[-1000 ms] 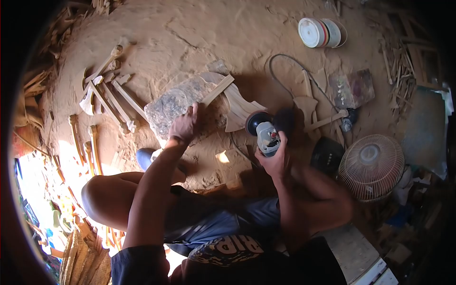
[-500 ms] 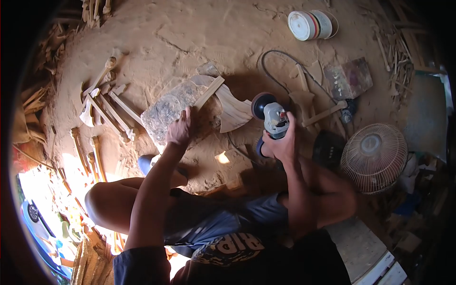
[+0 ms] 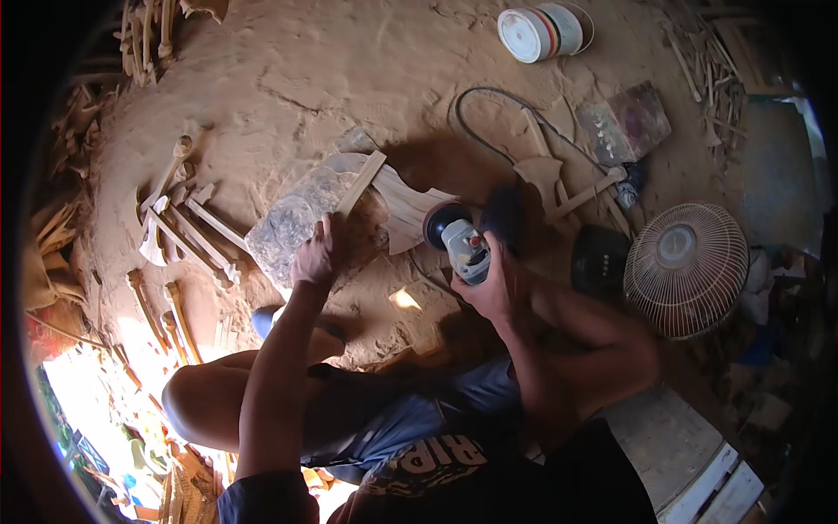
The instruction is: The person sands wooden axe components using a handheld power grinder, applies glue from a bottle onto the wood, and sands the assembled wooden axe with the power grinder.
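Note:
My left hand is closed round the lower end of the handle of a wooden axe-shaped piece. The piece lies across a rough grey stone block, its wide pale blade past the block's right side. My right hand grips a grey angle grinder with a dark round disc. The disc is at the blade's right edge; whether it touches cannot be told.
Several wooden pieces lie on the sand at the left. More axe-shaped wood, a cord and a stained block are at the right. A white bucket lies beyond; a fan is at the lower right.
The grinder first moved right, away from the blade, then came back left to its edge. My left hand still holds the handle. The whole view has shifted.

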A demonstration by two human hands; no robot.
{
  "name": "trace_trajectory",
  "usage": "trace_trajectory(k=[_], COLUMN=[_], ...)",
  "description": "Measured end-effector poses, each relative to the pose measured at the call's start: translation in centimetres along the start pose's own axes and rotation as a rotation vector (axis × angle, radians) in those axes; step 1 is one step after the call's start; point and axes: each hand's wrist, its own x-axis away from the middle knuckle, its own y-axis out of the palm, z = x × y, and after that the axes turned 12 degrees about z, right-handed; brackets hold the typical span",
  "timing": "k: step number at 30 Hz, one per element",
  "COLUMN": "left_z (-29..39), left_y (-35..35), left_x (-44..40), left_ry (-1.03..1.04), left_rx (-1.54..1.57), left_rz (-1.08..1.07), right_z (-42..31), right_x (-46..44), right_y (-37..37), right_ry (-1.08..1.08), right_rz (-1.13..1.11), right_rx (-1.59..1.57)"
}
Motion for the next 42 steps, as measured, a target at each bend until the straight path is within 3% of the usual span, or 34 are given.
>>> trace_trajectory(k=[9, 13, 18, 19, 21, 27, 31, 35, 36, 39, 40, 42], left_z=[0.5, 0.5, 0.3, 0.5, 0.8, 0.7, 0.3, 0.3, 0.3, 1.0, 1.1, 1.0], left_y=[-0.3, -0.2, 0.1, -0.4, -0.8, -0.5, -0.1, -0.1, -0.3, -1.7, -2.1, -4.4], left_x=[0.0, 0.2, 0.1, 0.0, 0.0, 0.1, 0.2, 0.0, 0.2, -0.4, -0.3, -0.6], left_ry=[-0.022, -0.019, -0.055, -0.072, -0.088, -0.086, -0.052, -0.029, 0.081, -0.103, -0.089, -0.085], left_rx=[0.01, -0.002, 0.018, 0.037, 0.061, 0.04, 0.026, 0.003, 0.006, 0.183, 0.278, 0.367], left_rz=[0.017, 0.062, 0.038, 0.013, -0.007, -0.01, 0.022, 0.019, 0.179, 0.135, 0.277, 0.287], right_z=[0.2, 0.8, 0.0, 0.1, 0.2, 0.7, 0.8, 1.4, 0.8, -1.6, -2.2, -3.5], right_x=[-5.9, -6.8, -2.2, -1.4, 0.2, -1.9, -5.8, -8.6, -8.8, -9.2, -9.3, -9.3], right_y=[-1.2, -1.0, -0.9, -0.6, -0.6, -0.2, -1.0, 0.0, -0.2, -1.2, -1.8, -2.7], right_ry=[0.224, 0.132, 0.142, 0.049, 0.138, 0.09, 0.306, 0.16, 0.217, 0.284, 0.19, 0.219], right_rz=[0.041, 0.153, -0.102, -0.108, -0.227, 0.016, 0.052, 0.24, 0.238, 0.261, 0.285, 0.264], right_rx=[0.032, -0.003, -0.068, -0.084, -0.055, -0.103, -0.073, -0.201, -0.234, -0.353, -0.306, -0.323])
